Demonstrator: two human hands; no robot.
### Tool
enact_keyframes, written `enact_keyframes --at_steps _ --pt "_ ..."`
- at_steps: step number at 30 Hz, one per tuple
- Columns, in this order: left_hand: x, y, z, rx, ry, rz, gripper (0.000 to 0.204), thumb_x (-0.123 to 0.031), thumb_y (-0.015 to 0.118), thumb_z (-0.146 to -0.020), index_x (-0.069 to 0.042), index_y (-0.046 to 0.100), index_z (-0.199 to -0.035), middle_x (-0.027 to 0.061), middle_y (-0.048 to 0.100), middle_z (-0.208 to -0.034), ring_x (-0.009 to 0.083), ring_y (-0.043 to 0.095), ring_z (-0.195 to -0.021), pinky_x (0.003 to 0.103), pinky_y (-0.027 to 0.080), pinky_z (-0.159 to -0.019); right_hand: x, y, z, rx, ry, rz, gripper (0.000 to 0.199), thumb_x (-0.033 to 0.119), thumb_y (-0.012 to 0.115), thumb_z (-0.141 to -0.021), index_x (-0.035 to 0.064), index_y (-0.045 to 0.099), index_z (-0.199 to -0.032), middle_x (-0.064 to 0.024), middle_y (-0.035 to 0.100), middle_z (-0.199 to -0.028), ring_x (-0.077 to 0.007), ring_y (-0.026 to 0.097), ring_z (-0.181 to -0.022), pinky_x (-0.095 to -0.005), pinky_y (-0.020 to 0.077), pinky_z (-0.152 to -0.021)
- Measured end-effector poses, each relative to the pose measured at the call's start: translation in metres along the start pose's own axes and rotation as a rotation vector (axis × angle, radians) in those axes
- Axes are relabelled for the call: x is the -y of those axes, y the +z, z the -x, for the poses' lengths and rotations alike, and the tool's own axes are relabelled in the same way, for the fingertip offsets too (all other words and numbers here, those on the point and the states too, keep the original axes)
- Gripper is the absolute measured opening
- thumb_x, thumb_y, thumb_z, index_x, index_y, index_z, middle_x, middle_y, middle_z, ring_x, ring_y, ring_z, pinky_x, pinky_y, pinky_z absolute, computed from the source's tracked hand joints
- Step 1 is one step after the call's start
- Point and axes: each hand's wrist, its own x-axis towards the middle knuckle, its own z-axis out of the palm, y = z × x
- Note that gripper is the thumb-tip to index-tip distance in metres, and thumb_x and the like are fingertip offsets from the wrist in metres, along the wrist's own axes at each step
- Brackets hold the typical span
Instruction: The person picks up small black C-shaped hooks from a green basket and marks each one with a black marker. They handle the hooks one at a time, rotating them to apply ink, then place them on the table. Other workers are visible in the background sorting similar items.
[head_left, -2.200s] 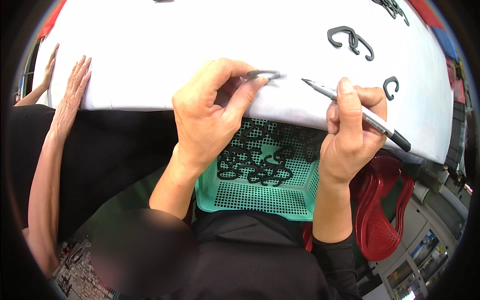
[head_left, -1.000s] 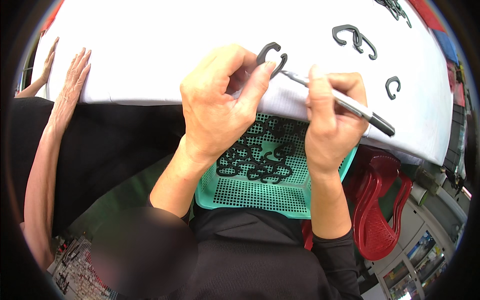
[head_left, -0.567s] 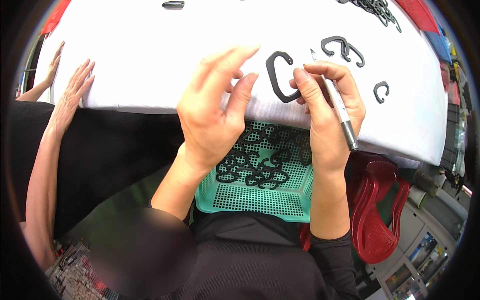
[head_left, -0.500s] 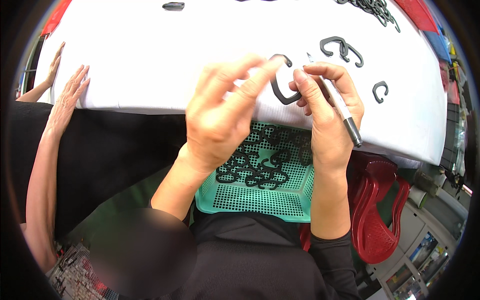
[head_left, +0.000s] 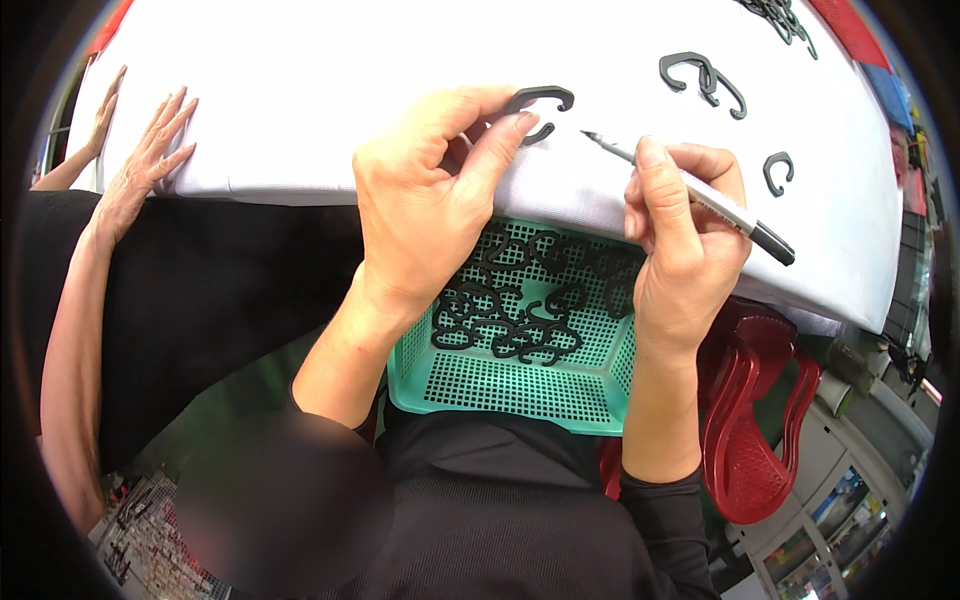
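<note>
Between the thumb and fingers of my left hand (head_left: 420,195), a black open C-shaped hook (head_left: 548,93) is pinched above the white table's near edge. My right hand (head_left: 685,225) grips a grey marker pen (head_left: 722,207) with a black end. The pen's uncovered dark tip points left toward the hook, with a gap between them. Below my hands, a green mesh basket (head_left: 500,405) holds several similar black hooks (head_left: 535,338). Two hooks (head_left: 685,60) lie touching on the table to the right, and a smaller one (head_left: 778,173) lies apart, nearer me.
More black hooks (head_left: 780,20) are piled at the table's (head_left: 300,100) far right. At the left, another person's hands (head_left: 145,165) rest on the tabletop. A dark red plastic chair (head_left: 745,440) stands to the right of my right arm.
The hook has passed from my right hand's fingers into my left hand, and its opening now faces right. My right hand has moved right with the pen, which now slants more flatly.
</note>
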Motion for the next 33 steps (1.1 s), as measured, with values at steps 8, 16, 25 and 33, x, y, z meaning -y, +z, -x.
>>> enact_keyframes --at_steps 8,16,25,33 --pt "0.001 0.003 0.0 -0.029 -0.033 0.041 0.011 -0.007 0.073 -0.079 -0.001 0.07 -0.087 0.0036 0.064 -0.068 0.0064 0.051 -0.053 0.021 0.04 -0.047 -0.01 0.023 0.0 -0.031 -0.141 0.067 0.018 0.002 0.07 -0.081 0.0023 0.053 -0.075 0.0024 0.052 -0.063 -0.0012 0.045 -0.053 -0.0163 0.0347 -0.047" --pt "0.001 0.003 -0.001 -0.037 0.001 0.024 0.009 -0.006 0.073 -0.077 -0.001 0.07 -0.085 0.0038 0.062 -0.067 0.008 0.051 -0.051 0.022 0.039 -0.047 -0.015 0.024 -0.002 -0.041 -0.131 0.077 0.019 0.002 0.07 -0.08 0.003 0.052 -0.072 0.0026 0.051 -0.064 -0.0009 0.043 -0.053 -0.0166 0.0339 -0.047" --pt "0.0 0.002 -0.001 -0.035 0.009 0.0 0.009 -0.006 0.073 -0.077 -0.002 0.07 -0.085 0.004 0.062 -0.068 0.0092 0.052 -0.051 0.023 0.04 -0.046 -0.017 0.024 -0.002 -0.023 -0.131 0.096 0.019 0.001 0.07 -0.08 0.0033 0.053 -0.072 0.0032 0.05 -0.065 -0.0008 0.043 -0.054 -0.0165 0.0335 -0.048" --pt "-0.002 0.001 -0.002 -0.014 -0.009 -0.002 0.01 -0.005 0.072 -0.076 -0.002 0.07 -0.086 0.0048 0.063 -0.07 0.0107 0.054 -0.052 0.023 0.041 -0.047 -0.017 0.024 -0.003 -0.013 -0.153 0.112 0.02 0.002 0.07 -0.08 0.0036 0.052 -0.073 0.0036 0.049 -0.064 -0.0007 0.042 -0.054 -0.0163 0.0331 -0.048"
